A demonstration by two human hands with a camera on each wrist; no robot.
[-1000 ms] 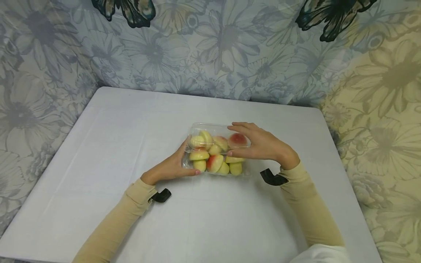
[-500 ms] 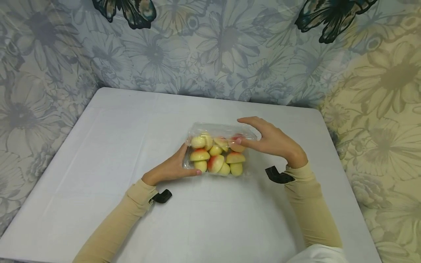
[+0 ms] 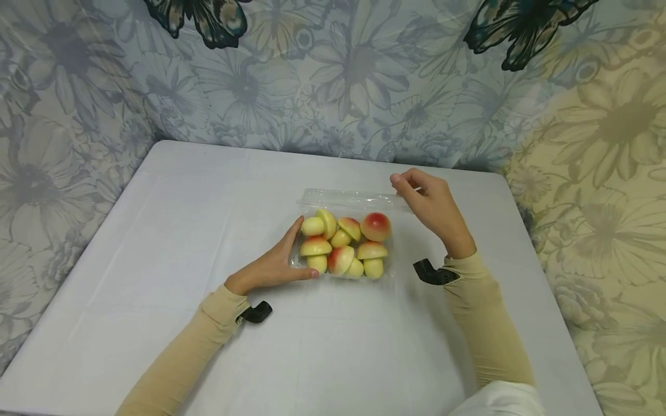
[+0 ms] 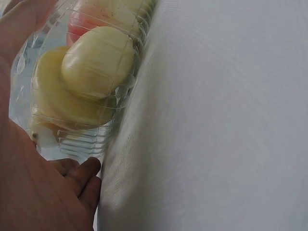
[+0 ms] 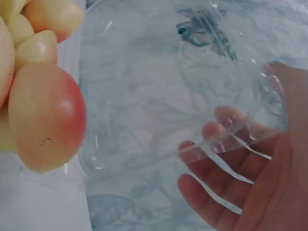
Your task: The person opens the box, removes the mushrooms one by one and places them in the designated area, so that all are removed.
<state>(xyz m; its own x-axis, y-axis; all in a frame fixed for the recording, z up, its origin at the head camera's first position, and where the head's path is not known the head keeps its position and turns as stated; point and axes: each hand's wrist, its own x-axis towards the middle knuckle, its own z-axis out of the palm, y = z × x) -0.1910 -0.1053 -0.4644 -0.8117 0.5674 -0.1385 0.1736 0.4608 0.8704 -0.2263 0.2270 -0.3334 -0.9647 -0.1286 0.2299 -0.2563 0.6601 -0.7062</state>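
Note:
A clear plastic clamshell box (image 3: 387, 268) lies on the table, filled with several yellow, red-tinged mushroom-shaped pieces (image 3: 340, 259). Its transparent lid (image 3: 348, 198) is raised at the back, and the right wrist view shows the lid (image 5: 139, 106) standing up beside the pieces. My left hand (image 3: 273, 260) holds the box at its left end, thumb along the front side. Curled fingers press against the ribbed end of the box (image 4: 84, 147) in the left wrist view. At the lid's right edge, my right hand (image 3: 432, 202) grips it, with fingertips (image 5: 187, 149) showing through the plastic.
A white-covered table (image 3: 208, 190) carries the box near its middle. Floral wallpaper (image 3: 359, 75) with dark butterfly shapes (image 3: 507, 29) rises behind the table's far edge. Black wrist mounts (image 3: 436, 273) sit on both sleeves.
The right hand has lifted the lid up and back, moving away from the front and up. More of the pieces now show uncovered. The left hand has stayed at the box's left end.

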